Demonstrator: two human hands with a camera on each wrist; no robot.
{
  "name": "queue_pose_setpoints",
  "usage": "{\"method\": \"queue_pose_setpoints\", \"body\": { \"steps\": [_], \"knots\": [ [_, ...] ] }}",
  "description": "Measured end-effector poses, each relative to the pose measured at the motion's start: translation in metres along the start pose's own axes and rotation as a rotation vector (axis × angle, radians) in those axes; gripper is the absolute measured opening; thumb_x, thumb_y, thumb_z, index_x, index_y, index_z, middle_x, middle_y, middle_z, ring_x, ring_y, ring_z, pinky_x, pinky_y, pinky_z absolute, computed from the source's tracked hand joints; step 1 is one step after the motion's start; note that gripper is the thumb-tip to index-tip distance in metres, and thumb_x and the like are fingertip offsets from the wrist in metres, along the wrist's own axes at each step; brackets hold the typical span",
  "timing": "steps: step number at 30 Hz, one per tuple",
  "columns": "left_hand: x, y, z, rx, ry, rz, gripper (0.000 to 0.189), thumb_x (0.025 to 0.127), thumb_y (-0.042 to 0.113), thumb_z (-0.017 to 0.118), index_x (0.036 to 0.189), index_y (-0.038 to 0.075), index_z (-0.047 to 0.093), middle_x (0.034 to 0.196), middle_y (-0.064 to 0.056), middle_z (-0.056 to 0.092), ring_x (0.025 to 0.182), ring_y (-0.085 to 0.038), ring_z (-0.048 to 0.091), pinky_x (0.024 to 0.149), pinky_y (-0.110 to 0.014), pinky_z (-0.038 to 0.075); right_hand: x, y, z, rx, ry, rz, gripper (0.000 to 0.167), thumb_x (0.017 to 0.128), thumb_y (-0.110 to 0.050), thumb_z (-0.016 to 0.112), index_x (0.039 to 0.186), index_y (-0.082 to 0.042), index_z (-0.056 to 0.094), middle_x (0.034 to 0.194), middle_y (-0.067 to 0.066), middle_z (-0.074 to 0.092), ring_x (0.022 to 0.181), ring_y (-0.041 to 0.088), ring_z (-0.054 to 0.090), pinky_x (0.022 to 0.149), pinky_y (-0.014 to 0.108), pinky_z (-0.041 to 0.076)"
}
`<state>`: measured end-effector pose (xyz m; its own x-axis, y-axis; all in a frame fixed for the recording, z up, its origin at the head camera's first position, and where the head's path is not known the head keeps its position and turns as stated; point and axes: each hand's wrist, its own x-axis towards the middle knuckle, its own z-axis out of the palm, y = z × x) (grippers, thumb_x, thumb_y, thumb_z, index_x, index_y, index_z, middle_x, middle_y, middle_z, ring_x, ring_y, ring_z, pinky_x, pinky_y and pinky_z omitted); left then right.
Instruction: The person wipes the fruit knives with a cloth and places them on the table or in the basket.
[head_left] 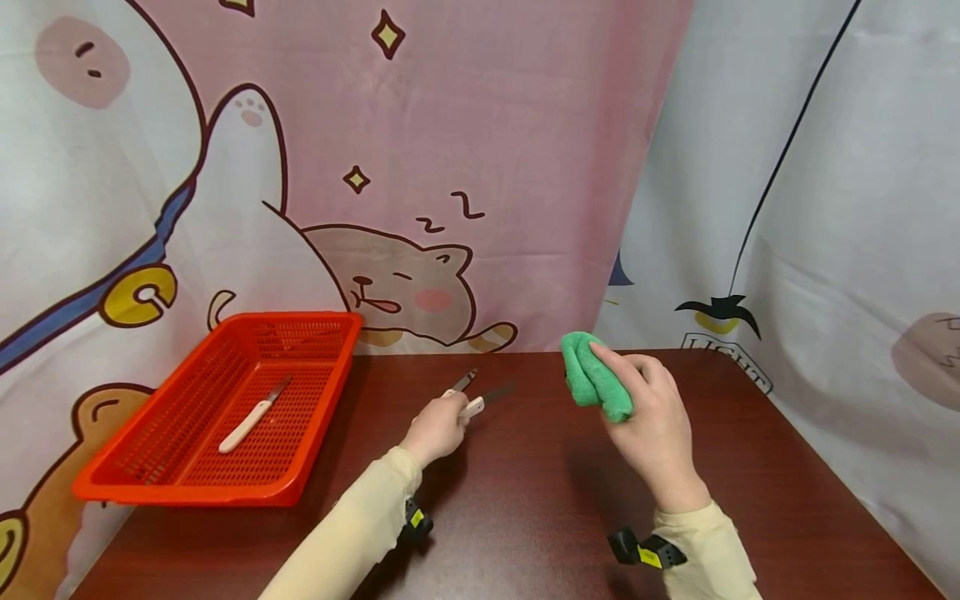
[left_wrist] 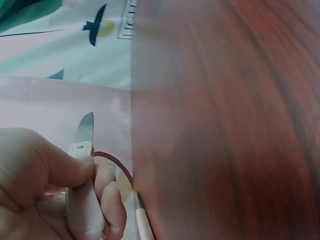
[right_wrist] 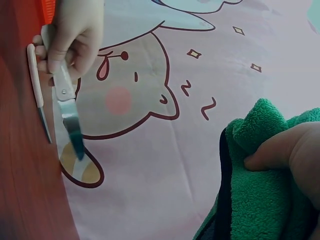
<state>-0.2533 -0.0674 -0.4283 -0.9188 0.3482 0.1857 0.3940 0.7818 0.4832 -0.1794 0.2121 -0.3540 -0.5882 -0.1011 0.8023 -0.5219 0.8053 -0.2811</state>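
In the head view my left hand [head_left: 437, 429] grips a white-handled knife [head_left: 474, 407] above the table, its blade pointing away to the right. Thumb and curled fingers wrap the handle [left_wrist: 85, 212] in the left wrist view, where a rivet shows near the short blade [left_wrist: 85, 128]. A second white-handled knife [right_wrist: 35, 80] lies on the table just beyond that hand. Off to the right, my right hand [head_left: 654, 417] holds a folded green cloth [head_left: 592, 375] in the air, thumb pressed into it. A dark edge [right_wrist: 225, 185] runs along the cloth [right_wrist: 257, 200].
An orange-red plastic basket [head_left: 288, 492] stands at the table's left, with another white-handled knife [head_left: 251, 421] inside. The dark wooden table [head_left: 525, 533] ends at a printed cartoon curtain [head_left: 525, 167] behind and to the right. Black wrist cameras [head_left: 647, 550] sit at both cuffs.
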Motion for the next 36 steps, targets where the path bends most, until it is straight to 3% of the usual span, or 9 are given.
{"method": "queue_pose_setpoints", "body": {
  "steps": [7,13,19,23,32,36],
  "knots": [
    [-0.005,0.004,-0.006,-0.13,0.032,0.031,0.007,0.093,0.002,0.065,0.094,0.006,0.06,0.079,-0.002,0.061,0.067,-0.016,0.054,0.062,-0.033,0.047,-0.001,-0.002,0.002,0.005,-0.013,0.004,0.079,0.064,0.013,0.076,0.134,-0.021,0.062,0.108,0.015,0.056,0.1,0.034,0.054,0.076,0.047,0.044],
    [-0.009,0.009,-0.014,-0.33,0.038,0.025,0.005,0.095,-0.002,0.061,0.097,0.003,0.061,0.075,-0.004,0.062,0.061,-0.012,0.057,0.054,-0.028,0.047,-0.001,-0.004,0.005,0.009,-0.027,0.001,0.08,0.064,0.012,0.077,0.135,-0.022,0.062,0.108,0.014,0.056,0.099,0.034,0.054,0.076,0.047,0.044],
    [-0.013,0.011,-0.018,-0.518,0.035,-0.018,0.009,0.097,-0.001,0.058,0.106,0.002,0.061,0.082,-0.02,0.065,0.065,-0.027,0.063,0.054,-0.028,0.052,-0.004,-0.008,0.011,0.011,-0.041,-0.025,0.08,0.065,0.013,0.076,0.135,-0.023,0.062,0.108,0.012,0.057,0.101,0.033,0.053,0.073,0.047,0.047],
    [-0.015,0.014,-0.019,-0.618,0.033,-0.041,0.012,0.098,0.0,0.057,0.109,0.0,0.061,0.084,-0.022,0.065,0.066,-0.032,0.062,0.055,-0.03,0.053,-0.006,-0.011,0.015,0.011,-0.042,-0.05,0.08,0.064,0.015,0.073,0.134,-0.022,0.062,0.108,0.011,0.057,0.101,0.033,0.053,0.07,0.046,0.048],
    [-0.022,0.021,-0.022,-0.782,0.025,-0.069,0.011,0.097,0.004,0.06,0.108,0.001,0.062,0.078,-0.007,0.063,0.066,-0.027,0.06,0.058,-0.031,0.054,-0.008,-0.019,0.024,0.017,-0.068,-0.097,0.083,0.062,0.014,0.076,0.134,-0.024,0.062,0.108,0.011,0.057,0.101,0.032,0.054,0.065,0.044,0.05],
    [-0.026,0.025,-0.022,-0.816,0.005,-0.068,0.015,0.098,0.004,0.06,0.111,-0.002,0.061,0.079,-0.006,0.063,0.066,-0.022,0.059,0.058,-0.029,0.053,-0.01,-0.024,0.029,0.012,-0.086,-0.125,0.083,0.06,0.012,0.078,0.133,-0.024,0.063,0.106,0.012,0.056,0.098,0.033,0.055,0.063,0.043,0.051]
  ]
}}
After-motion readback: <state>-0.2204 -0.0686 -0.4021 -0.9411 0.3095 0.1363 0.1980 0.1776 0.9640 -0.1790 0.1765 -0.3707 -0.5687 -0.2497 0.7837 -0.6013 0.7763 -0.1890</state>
